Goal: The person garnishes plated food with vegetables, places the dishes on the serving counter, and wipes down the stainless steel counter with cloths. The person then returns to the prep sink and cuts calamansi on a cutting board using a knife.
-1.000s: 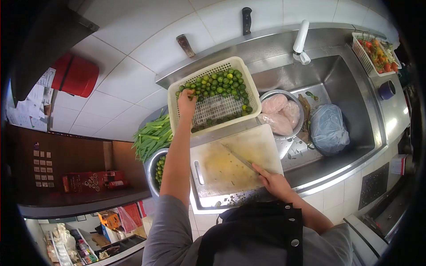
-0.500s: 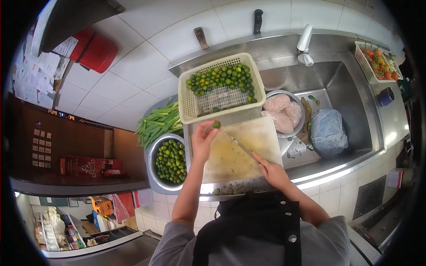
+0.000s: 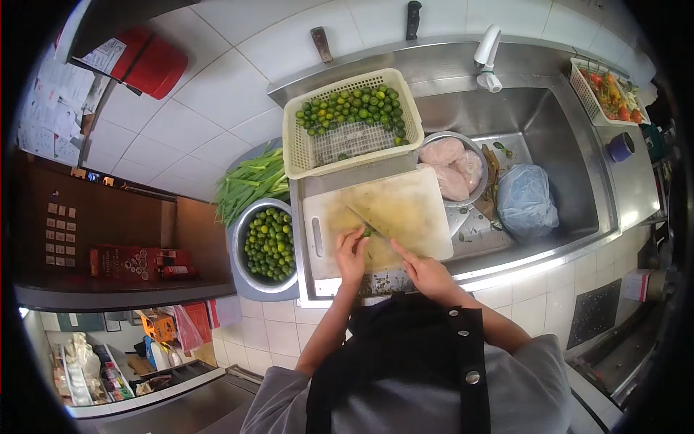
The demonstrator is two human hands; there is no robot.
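My left hand (image 3: 351, 254) is closed in a pinch on a small green calamansi (image 3: 367, 232), low over the front half of the white cutting board (image 3: 426, 189). In my right hand (image 3: 426, 273) is the handle of a knife (image 3: 370, 223), its blade angled up and left across the board and overlapping the fruit in this view. Yellowish stains spread over the board. Green bits of trimmings (image 3: 383, 282) lie on the metal along its front edge.
A cream basket (image 3: 290, 145) of calamansi stands behind the board, a metal bowl (image 3: 237, 266) of more at left by green onions (image 3: 253, 181). At right, the sink (image 3: 578, 173) holds a bowl of raw chicken (image 3: 452, 170) and a blue plastic bag (image 3: 528, 202).
My left hand has come down from the basket's front edge to the board with a calamansi. Fruit and knife blade now meet in view. The view has shifted slightly.
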